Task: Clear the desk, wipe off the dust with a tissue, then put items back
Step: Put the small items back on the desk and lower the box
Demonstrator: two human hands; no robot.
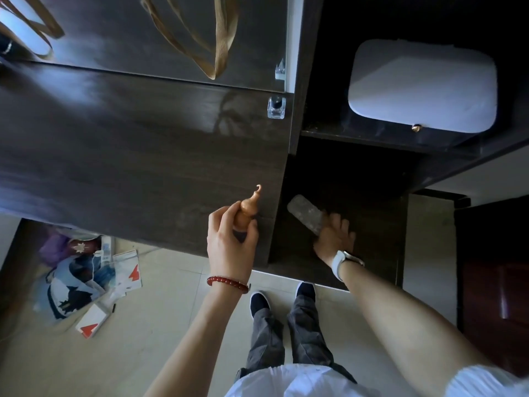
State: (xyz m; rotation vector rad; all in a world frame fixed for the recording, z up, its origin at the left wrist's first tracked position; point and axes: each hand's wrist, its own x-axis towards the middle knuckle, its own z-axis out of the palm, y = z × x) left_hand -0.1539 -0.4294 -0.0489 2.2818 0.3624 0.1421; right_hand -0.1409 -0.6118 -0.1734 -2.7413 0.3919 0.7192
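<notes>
I count one gourd (248,211), one grey tissue (305,214), one clear glass bottle (276,108) at the desk's (137,156) right edge, and one white box (423,85) on the shelf. Two hands show, plus two red-and-white packets (129,275) on the floor.

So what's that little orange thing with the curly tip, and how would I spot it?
Start at the big dark wooden desk and follow its near edge to the right. There the left hand, with a red bead bracelet on its wrist, grips a small gourd ornament. It is glossy orange-brown with a hooked stem, unlike the grey tissue beside it.
</notes>
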